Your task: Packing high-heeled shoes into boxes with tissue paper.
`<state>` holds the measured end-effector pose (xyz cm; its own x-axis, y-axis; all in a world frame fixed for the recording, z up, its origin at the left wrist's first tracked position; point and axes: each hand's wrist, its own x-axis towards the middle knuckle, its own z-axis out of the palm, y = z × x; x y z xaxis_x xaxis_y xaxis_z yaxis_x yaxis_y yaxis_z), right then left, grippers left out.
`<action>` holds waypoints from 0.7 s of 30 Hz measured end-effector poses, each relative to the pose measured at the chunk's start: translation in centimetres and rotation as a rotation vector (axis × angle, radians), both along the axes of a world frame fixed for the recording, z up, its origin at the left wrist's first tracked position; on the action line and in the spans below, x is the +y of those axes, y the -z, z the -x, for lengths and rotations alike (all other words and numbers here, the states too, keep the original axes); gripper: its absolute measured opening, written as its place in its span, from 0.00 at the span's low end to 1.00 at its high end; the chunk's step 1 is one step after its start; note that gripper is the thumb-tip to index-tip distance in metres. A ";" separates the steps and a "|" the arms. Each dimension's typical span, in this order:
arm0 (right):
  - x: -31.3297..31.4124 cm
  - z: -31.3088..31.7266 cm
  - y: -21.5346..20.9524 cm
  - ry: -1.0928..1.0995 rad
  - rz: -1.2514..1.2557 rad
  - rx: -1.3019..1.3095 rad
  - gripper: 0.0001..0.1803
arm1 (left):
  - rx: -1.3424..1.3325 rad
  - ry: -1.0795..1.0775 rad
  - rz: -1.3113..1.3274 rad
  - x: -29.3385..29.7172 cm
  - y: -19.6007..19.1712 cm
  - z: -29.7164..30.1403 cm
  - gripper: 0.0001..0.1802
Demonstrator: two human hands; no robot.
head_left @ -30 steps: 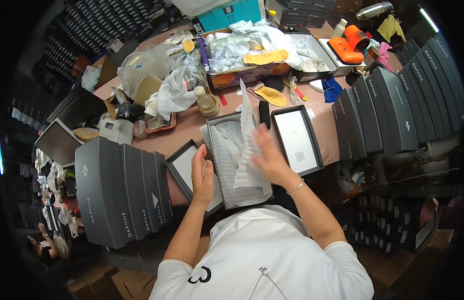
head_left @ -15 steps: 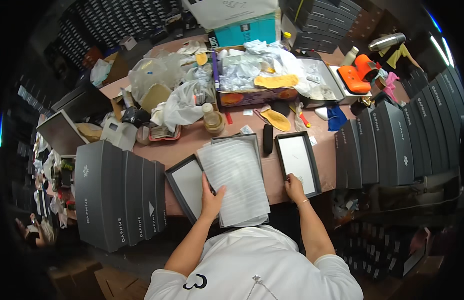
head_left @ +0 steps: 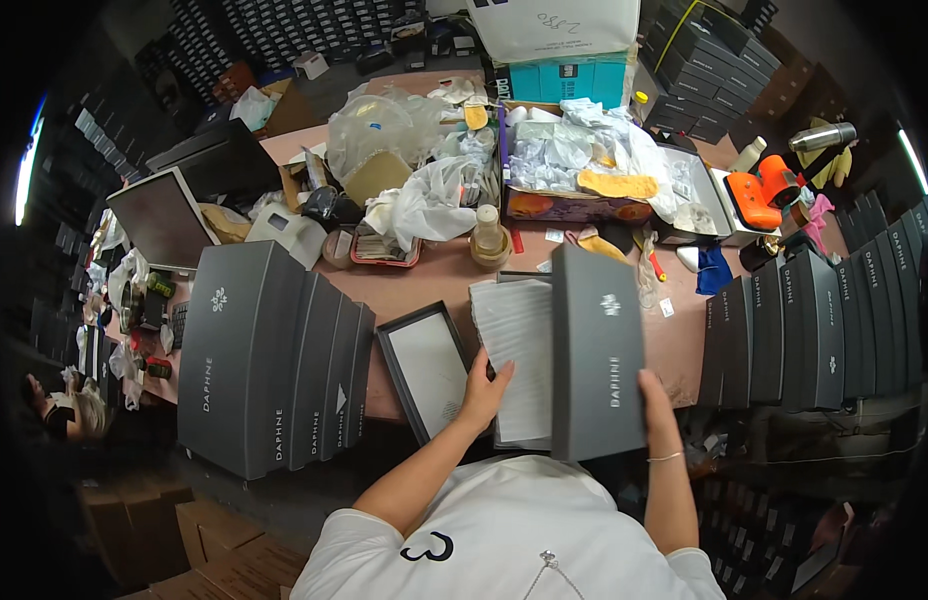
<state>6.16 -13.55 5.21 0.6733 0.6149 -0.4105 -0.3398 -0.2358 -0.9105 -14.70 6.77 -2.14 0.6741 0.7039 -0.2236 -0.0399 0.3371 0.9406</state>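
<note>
My right hand (head_left: 661,410) grips the right edge of a dark grey shoebox lid (head_left: 599,350), held tilted up on its side with its printed outer face in view. Under its left part, a ribbed white wrapping sheet (head_left: 519,345) lies over an open shoebox, of which only bits of rim show. My left hand (head_left: 481,392) rests against the sheet's left edge, thumb and fingers apart. Beside that hand, another dark tray-like box part (head_left: 424,365) lies with its pale inside up. The lid hides the sheet's right side.
Dark shoeboxes (head_left: 254,370) stand in a row at left, and more (head_left: 814,325) at right. Behind are a bottle (head_left: 490,240), a carton of crumpled paper (head_left: 574,205), plastic bags (head_left: 384,130) and an orange tape dispenser (head_left: 754,200). A monitor (head_left: 164,220) stands far left.
My right hand has lifted the lid from the table at right and turned it up beside the sheet, its outer face now showing. My left hand stays at the sheet's edge. The view has shifted left.
</note>
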 end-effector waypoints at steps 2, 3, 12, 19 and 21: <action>3.6 3.5 2.2 -0.240 0.079 -0.147 0.27 | -0.163 -0.149 0.294 -0.1 0.2 0.7 0.32; 4.5 4.4 2.4 -0.272 0.073 -0.145 0.26 | -0.245 -0.220 0.448 -0.1 -0.8 0.8 0.31; 4.2 6.3 3.6 -0.385 0.185 -0.323 0.24 | 0.056 -0.084 0.066 1.0 0.4 2.0 0.44; 4.5 7.1 1.6 -0.250 0.111 -0.357 0.31 | 0.108 -0.073 0.052 1.7 0.1 3.2 0.32; 4.0 7.6 3.6 -0.184 0.118 -0.348 0.31 | 0.125 0.064 0.166 2.2 0.9 2.5 0.30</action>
